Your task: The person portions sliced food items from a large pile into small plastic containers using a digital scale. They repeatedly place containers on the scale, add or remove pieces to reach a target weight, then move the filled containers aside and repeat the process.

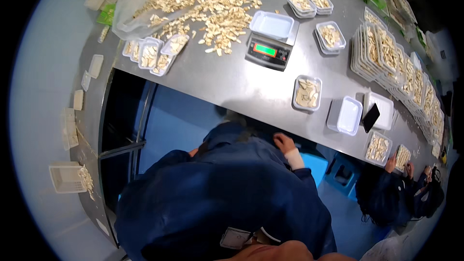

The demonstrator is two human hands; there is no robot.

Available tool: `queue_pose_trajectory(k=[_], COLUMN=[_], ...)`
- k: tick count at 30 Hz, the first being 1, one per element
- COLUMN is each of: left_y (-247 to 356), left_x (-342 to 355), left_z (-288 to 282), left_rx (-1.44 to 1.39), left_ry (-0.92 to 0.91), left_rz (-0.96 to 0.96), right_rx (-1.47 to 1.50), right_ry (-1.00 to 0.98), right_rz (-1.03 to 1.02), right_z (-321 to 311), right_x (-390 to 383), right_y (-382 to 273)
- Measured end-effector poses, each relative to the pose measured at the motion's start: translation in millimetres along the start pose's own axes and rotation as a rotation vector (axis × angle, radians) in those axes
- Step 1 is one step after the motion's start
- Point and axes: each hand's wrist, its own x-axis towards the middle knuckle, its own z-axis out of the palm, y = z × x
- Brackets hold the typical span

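Trays (307,93) hold pale slices; right hand (283,143) fingers seemingly curled, left hand hidden.

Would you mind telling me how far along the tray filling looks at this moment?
Done: stacks of filled trays line the table's right side. In hand: one filled tray sits by the scale, whose tray is empty; the right hand is off the table. Left: a large loose pile of pale pieces and an empty tray.

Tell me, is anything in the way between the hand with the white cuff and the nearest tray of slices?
Nothing visible. The right hand is by the near edge, and only bare steel table lies up to the tray of slices. The scale stands off to the left.
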Motion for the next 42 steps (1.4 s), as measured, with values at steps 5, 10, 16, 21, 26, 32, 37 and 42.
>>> queue_pose_trajectory(k=[5, 10, 16, 21, 26, 32, 37, 42], left_y=[-3.9, 5.3, 24.8, 39.2, 50.4, 131.8, 192.4, 216.0], left_x=[-48.3, -53.9, -66.7, -44.4, 59.2, 143.0, 171.2, 195.0], left_z=[-15.6, -59.8, -157.2, -287.2, -349.7, -369.6, -345.6, -325.8], left_rx=[-0.126, -0.172, -0.131, -0.093, -0.626, -0.731, -0.891, -1.014], left_ry=[-0.144, -0.253, -0.443, -0.602, -0.162, -0.097, -0.161, -0.117], left_rz=[-0.177, -0.159, -0.086, -0.146, 0.071, 0.404, 0.492, 0.35], right_rx=[0.033, 0.246, 0.46, 0.646, 0.64, 0.709, 0.71, 0.686], right_ry=[0.193, 0.485, 0.558, 0.653, 0.658, 0.658, 0.672, 0.67], right_rz=[-0.095, -0.051, 0.081, 0.017, 0.043, 0.158, 0.143, 0.141], right_z=[-38.7, -84.7, -91.6, -80.0, -73.7, -79.5, -79.3, -77.1], right_x=[77.9, 190.2, 290.7, 306.6, 300.7, 298.7, 296.8, 294.8], right_y=[-35.1, -42.2, -8.2, 3.8, -15.7, -23.9, -30.7, -28.4])
